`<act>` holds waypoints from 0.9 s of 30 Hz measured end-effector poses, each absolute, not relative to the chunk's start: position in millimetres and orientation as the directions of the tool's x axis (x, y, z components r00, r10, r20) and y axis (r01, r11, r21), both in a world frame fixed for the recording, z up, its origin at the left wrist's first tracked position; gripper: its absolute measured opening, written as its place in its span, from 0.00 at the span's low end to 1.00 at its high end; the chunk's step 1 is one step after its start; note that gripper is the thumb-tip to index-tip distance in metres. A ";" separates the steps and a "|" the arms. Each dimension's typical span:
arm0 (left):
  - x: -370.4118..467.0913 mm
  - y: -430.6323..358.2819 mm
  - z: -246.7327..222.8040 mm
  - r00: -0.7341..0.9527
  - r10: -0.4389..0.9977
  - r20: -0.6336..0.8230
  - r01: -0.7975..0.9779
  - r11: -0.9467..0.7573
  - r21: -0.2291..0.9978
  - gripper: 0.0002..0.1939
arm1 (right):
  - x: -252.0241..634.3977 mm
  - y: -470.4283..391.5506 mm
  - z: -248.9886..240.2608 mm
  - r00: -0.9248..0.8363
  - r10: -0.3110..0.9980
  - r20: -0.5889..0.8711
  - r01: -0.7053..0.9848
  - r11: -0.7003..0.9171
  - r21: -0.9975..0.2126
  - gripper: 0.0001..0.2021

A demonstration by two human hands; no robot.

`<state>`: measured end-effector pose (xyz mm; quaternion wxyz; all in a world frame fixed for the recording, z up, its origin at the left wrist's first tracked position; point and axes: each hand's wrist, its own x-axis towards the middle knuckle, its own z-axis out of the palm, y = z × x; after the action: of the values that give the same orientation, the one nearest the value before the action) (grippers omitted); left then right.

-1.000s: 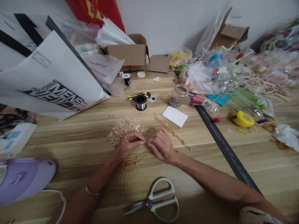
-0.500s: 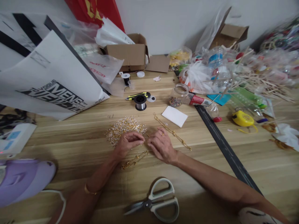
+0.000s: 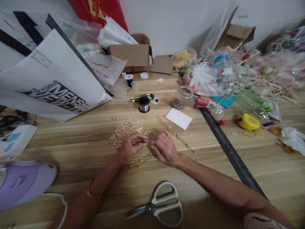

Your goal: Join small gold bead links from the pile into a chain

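My left hand pinches something too small to make out, at the right edge of a pile of small gold and white pieces. Close beside it, my right hand has its fingers bent together, with a thin gold-coloured piece showing by the fingertips. What the right fingers grip is mostly hidden. One gold chain lies below the left hand. Another gold chain runs diagonally beyond the right hand.
Scissors lie near the front edge. Beyond the hands are a wire spool, white card and bead jar. A purple iron and white bag are left; a tape measure is right.
Both hands stay nearly in place, fingertips close together. The whole view has shifted very slightly.
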<state>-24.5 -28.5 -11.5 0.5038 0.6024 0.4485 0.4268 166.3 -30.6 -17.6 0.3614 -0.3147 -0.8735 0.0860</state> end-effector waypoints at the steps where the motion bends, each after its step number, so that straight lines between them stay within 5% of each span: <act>1: -24.3 -28.9 -11.8 0.228 0.971 0.075 0.118 -0.104 0.988 0.09 | 166.2 -30.5 -17.7 -0.540 0.612 0.578 0.491 0.787 -0.374 0.04; 10: -22.5 -31.2 -11.8 0.210 0.963 0.171 0.232 -0.219 0.948 0.09 | 165.9 -30.0 -18.1 -0.549 0.617 0.564 0.486 0.784 -0.386 0.04; 17: -21.1 -33.7 -11.3 0.214 0.922 0.322 0.450 -0.386 0.806 0.08 | 165.3 -29.7 -19.2 -0.552 0.622 0.555 0.515 0.778 -0.360 0.04; 27: -19.3 -34.6 -12.1 0.266 0.861 0.434 0.482 -0.509 0.713 0.08 | 164.9 -31.3 -19.1 -0.559 0.638 0.530 0.530 0.766 -0.363 0.04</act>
<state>-19.3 -34.6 -12.1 0.2276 0.7624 0.4403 0.4161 164.9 -31.3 -19.1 0.3322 -0.3320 -0.8791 0.0811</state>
